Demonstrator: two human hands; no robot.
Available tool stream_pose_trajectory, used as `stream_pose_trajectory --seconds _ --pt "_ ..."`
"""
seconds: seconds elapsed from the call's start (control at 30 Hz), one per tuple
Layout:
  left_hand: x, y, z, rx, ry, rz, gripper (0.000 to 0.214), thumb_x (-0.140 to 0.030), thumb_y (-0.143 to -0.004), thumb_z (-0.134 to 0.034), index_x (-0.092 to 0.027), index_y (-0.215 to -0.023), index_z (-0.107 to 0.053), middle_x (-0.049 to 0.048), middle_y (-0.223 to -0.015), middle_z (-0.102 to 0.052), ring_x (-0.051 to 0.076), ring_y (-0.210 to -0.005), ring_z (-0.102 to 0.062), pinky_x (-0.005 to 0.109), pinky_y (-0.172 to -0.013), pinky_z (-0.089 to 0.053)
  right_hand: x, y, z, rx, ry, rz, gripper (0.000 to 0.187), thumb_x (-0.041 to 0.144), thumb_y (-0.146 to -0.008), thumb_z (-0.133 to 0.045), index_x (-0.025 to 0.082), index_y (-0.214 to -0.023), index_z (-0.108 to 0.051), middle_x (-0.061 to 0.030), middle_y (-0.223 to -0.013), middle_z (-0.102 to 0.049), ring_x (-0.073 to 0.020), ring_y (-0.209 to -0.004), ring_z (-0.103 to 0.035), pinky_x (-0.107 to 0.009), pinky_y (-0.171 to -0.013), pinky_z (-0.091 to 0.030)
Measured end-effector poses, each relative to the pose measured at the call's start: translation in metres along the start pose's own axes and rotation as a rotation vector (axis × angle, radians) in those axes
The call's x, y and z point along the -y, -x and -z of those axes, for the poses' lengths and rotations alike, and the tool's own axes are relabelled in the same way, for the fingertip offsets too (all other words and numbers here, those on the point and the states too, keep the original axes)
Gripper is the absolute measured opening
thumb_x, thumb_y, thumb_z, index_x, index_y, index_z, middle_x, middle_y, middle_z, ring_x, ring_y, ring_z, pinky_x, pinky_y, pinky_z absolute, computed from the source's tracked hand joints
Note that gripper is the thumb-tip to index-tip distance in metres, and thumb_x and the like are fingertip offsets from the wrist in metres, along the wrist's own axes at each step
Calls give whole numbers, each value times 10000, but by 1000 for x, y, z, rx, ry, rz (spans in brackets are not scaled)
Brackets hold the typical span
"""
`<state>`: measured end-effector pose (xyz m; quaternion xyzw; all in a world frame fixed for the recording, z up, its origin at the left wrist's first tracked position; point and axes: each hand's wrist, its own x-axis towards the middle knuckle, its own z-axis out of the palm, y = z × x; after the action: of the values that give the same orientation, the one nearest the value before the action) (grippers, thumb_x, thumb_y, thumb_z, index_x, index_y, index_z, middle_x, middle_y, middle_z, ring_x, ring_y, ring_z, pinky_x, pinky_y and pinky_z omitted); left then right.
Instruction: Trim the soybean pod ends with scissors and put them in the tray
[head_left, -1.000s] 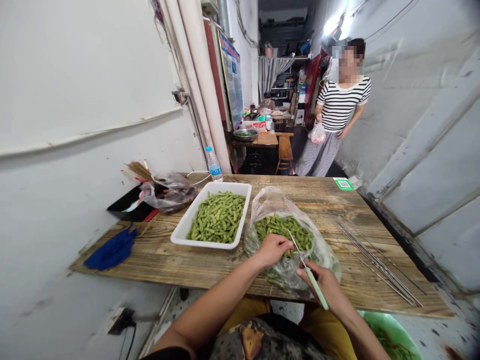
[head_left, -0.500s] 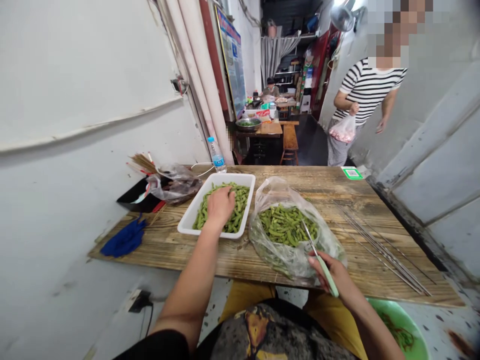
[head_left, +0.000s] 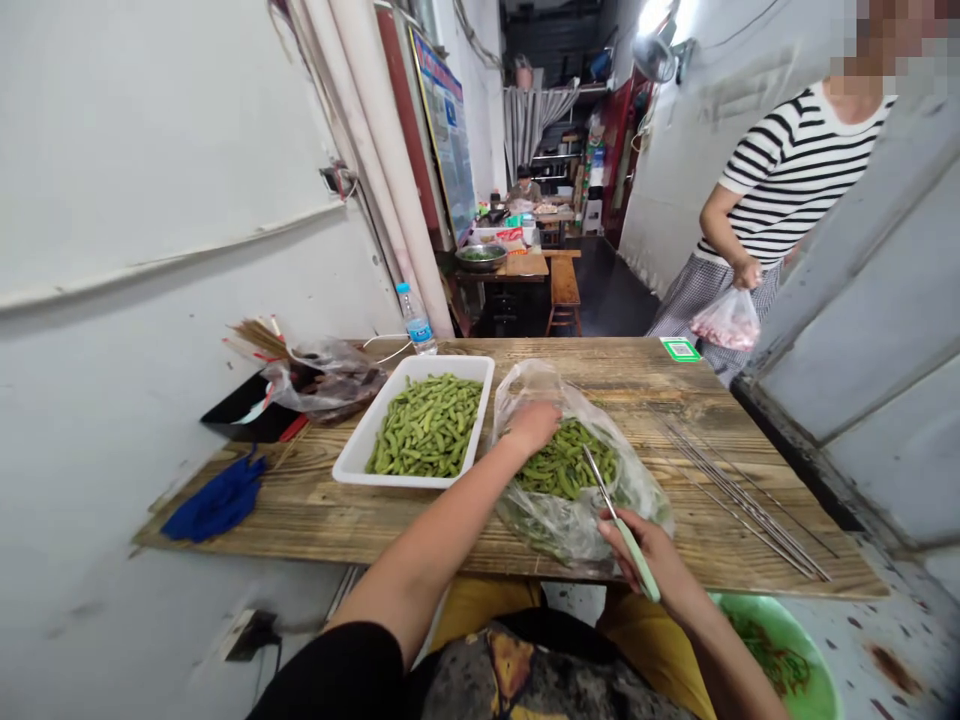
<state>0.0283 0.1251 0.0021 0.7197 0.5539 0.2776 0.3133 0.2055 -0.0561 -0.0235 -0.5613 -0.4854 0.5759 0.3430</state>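
Observation:
My left hand (head_left: pixel 534 426) is over the left side of a clear plastic bag (head_left: pixel 651 510), at the edge of the green edamame pods (head_left: pixel 566 462) inside it. Its fingertips are turned away and blurred, so their grip does not show. In my right hand (head_left: pixel 646 560), at the bag's near side, is a pair of scissors (head_left: pixel 636 562) with pale green handles, its metal blades pointing up and away over the pods. To the left of the bag stands a white plastic tray (head_left: pixel 346 466), filled with more edamame pods (head_left: pixel 427 425).
Metal skewers (head_left: pixel 750 500) lie on the wooden table's right. At the left are a blue cloth (head_left: pixel 215 497) and a black box (head_left: pixel 240 408); a water bottle (head_left: pixel 417 318) stands behind the tray. A green basin (head_left: pixel 814 640) sits below. A person (head_left: pixel 795 190) carries a bag at right.
My left hand has moved right, from the white tray to the bag of pods. The scissors stay in my right hand. The person in stripes has come closer on the right.

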Motion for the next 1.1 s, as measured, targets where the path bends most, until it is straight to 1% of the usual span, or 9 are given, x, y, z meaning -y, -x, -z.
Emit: stream_pose_trajectory --seconds 0.07,0.17,0.3,0.37,0.47,0.57,0.67,0.87,1.1 --pt "-2 -12 -7 18 -89 -10 284 -113 -640 -672 -176 -425 -496 106 -649 -638 275 -969 -575 380 -970 -331 1 1 0 -6 5 3 499 532 -727 -618 150 -1042 -549 122 -365 -366 -65 -287 -309 -182 -293 -263" --pt "-5 -18 -9 39 -97 -17 339 -64 -636 -643 -172 -386 -441 99 -563 -604 269 -904 -600 374 -920 -368 4 4 1 -15 22 4 475 535 -736 -606 156 -1015 -546 123 -360 -357 -62 -289 -311 -174 -293 -256" --pt "-5 -6 3 115 -52 -55 142 -94 -650 -645 -157 -544 -575 50 -600 -634 196 -731 -631 293 -757 -451 5 5 1 -14 26 4 478 538 -747 -592 154 -1027 -536 125 -361 -350 -62 -291 -310 -170 -294 -261" --pt "-4 8 8 198 96 -32 19 -170 -726 -616 -159 -741 -621 28 -656 -661 148 -618 -628 247 -633 -462 3 3 0 -21 26 11 482 553 -744 -586 154 -1011 -543 122 -359 -353 -65 -288 -311 -174 -290 -264" --pt "-3 30 9 349 508 136 160 -255 -794 -590 -157 -918 -568 13 -639 -659 112 -467 -596 203 -479 -431 2 -1 -4 -28 -1 11 493 575 -738 -577 159 -1003 -556 115 -371 -363 -71 -295 -320 -183 -292 -282" --pt "-5 48 6 337 847 304 175 -191 -751 -668 -125 -859 -547 31 -638 -661 119 -541 -640 212 -532 -496 6 -3 -7 -28 -7 34 505 570 -728 -591 167 -1031 -571 103 -405 -389 -80 -328 -356 -194 -323 -319" --pt "-7 57 6 311 1008 385 163 -106 -717 -696 -95 -805 -560 85 -717 -689 133 -676 -679 217 -642 -538 13 -1 -9 -38 55 83 494 558 -714 -613 173 -1023 -609 80 -431 -439 -96 -375 -408 -203 -367 -342" --pt "-14 68 11 309 883 322 189 -214 -708 -715 -81 -703 -581 28 -563 -643 90 -461 -601 165 -435 -461 21 1 -9 -18 184 123 487 577 -735 -581 161 -985 -630 49 -484 -502 -131 -480 -490 -228 -458 -401" --pt "-22 81 5 277 894 311 172 -199 -705 -703 -88 -665 -577 25 -549 -640 104 -477 -614 185 -462 -480 23 -2 -14 28 165 125 461 607 -753 -545 178 -909 -611 73 -439 -433 -102 -402 -418 -218 -409 -363"
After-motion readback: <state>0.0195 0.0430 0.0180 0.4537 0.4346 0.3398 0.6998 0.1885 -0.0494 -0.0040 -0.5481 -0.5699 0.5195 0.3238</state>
